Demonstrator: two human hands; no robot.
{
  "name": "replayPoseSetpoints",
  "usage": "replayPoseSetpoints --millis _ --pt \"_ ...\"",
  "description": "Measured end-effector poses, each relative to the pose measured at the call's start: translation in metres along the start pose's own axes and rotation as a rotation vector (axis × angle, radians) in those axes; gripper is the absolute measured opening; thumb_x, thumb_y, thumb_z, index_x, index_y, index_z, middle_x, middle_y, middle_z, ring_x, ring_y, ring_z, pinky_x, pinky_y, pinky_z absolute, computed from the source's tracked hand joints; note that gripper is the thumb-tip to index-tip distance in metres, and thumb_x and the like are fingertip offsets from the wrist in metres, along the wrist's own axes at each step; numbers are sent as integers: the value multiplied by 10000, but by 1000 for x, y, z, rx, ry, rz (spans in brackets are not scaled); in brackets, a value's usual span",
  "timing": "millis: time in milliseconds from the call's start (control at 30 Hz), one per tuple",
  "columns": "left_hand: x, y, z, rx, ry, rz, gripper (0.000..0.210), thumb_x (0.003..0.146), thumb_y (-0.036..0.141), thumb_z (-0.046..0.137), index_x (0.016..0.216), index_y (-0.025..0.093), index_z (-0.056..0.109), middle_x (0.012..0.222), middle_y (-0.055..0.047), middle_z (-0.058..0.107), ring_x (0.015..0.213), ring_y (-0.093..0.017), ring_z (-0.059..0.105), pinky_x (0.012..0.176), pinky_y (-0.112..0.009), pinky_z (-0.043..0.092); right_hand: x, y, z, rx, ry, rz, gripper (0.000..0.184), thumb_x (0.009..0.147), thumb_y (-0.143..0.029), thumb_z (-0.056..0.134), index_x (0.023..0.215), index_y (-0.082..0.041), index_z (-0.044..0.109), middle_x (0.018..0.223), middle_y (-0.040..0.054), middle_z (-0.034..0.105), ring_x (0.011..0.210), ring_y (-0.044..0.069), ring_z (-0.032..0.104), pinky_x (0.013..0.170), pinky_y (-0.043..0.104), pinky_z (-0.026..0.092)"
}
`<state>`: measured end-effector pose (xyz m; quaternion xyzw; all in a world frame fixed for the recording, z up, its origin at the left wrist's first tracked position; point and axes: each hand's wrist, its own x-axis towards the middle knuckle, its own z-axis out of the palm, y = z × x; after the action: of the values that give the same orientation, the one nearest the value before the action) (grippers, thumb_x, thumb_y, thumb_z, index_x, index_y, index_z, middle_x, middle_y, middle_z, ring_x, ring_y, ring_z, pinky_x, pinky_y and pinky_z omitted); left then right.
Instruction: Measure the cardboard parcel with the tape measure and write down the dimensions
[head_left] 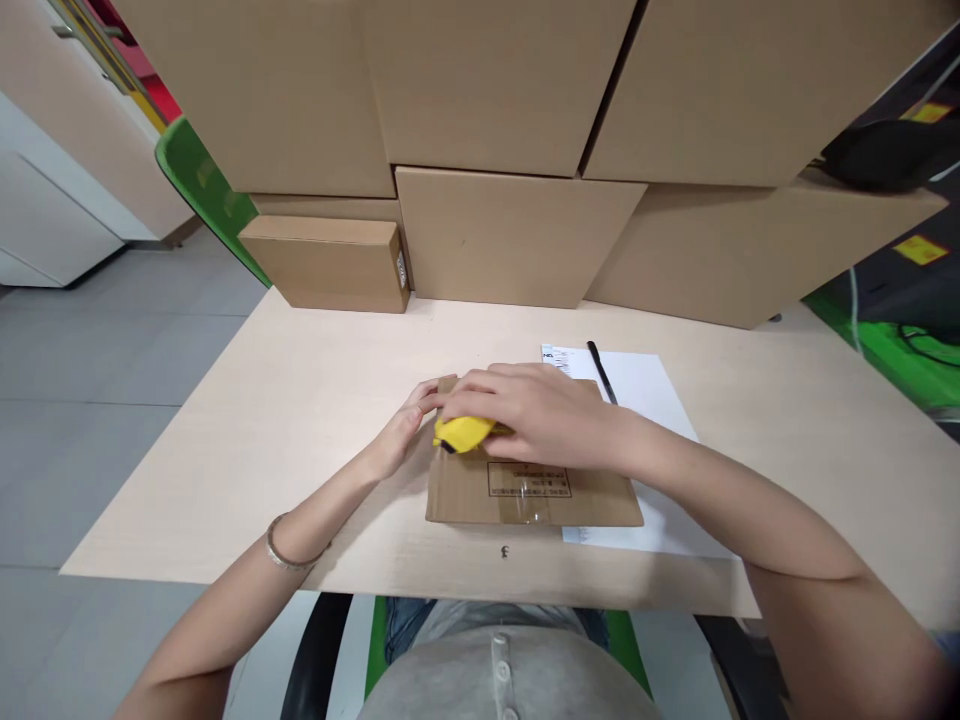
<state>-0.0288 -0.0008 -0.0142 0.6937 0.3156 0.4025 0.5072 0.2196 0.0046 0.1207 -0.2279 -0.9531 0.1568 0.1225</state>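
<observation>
A small brown cardboard box lies on the table in front of me, with a strip of clear tape and a printed label frame on its top. My right hand rests over the box, its fingers wrapped round a yellow box cutter with a black tip. The cutter lies near the box's left edge; its blade cannot be made out. At the far left corner, my left hand grips the side of the box, its fingertips close to the right hand's.
White paper lies partly under the box, with a black pen on it. Large cardboard boxes stand stacked along the table's far edge. A smaller closed box sits at the back left. A small dark mark shows near the front edge.
</observation>
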Motion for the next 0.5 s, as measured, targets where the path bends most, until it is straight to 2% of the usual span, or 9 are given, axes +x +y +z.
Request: replayPoseSetpoints --millis 67,133,200,267,333,400,500 --pt "-3 22 0 210 -14 -13 702 1040 712 252 1378 250 657 1636 -126 394 1579 -387 278 1323 -593 169 -22 3 -14 38 8 42 359 889 -163 642 1229 -276 661 1165 42 752 1022 249 687 854 380 498" --pt "-8 52 6 450 26 -23 513 1082 560 369 1463 290 581 1701 -98 310 1630 -373 172 1326 -613 166 -48 3 -29 125 -5 120 297 842 -179 680 1123 -276 667 1087 36 757 972 247 697 827 375 523" --pt "-13 81 22 625 57 116 482 1047 458 535 1498 289 506 1676 -124 352 1618 -372 234 1307 -631 248 -73 -1 -40 213 -55 161 252 824 -168 683 1048 -281 664 1090 36 755 966 239 712 832 369 549" --pt "-16 102 43 693 -39 267 504 1021 399 586 1491 261 467 1588 -160 470 1580 -357 343 1276 -609 355 -90 -7 -43 269 -132 158 250 817 -122 660 1003 -288 675 1121 36 746 980 229 722 844 358 567" --pt "-17 109 66 711 -144 337 445 1023 408 574 1403 187 504 1512 -209 543 1506 -354 469 1189 -542 498 -98 -14 -41 292 -206 159 295 805 -73 635 991 -295 691 1141 34 734 998 226 722 842 350 578" --pt "-18 106 83 722 -233 348 390 1029 447 543 1257 131 567 1413 -244 618 1351 -354 620 1071 -489 595 -101 -18 -37 303 -246 169 350 787 -38 613 1003 -299 700 1142 30 728 1016 225 719 846 348 583" --pt "-17 94 94 768 -294 371 423 1027 513 501 1142 121 612 1247 -232 706 1241 -374 677 1044 -516 594 -97 -16 -34 293 -246 182 393 778 -22 585 1038 -292 703 1169 37 720 1069 230 707 897 367 581"
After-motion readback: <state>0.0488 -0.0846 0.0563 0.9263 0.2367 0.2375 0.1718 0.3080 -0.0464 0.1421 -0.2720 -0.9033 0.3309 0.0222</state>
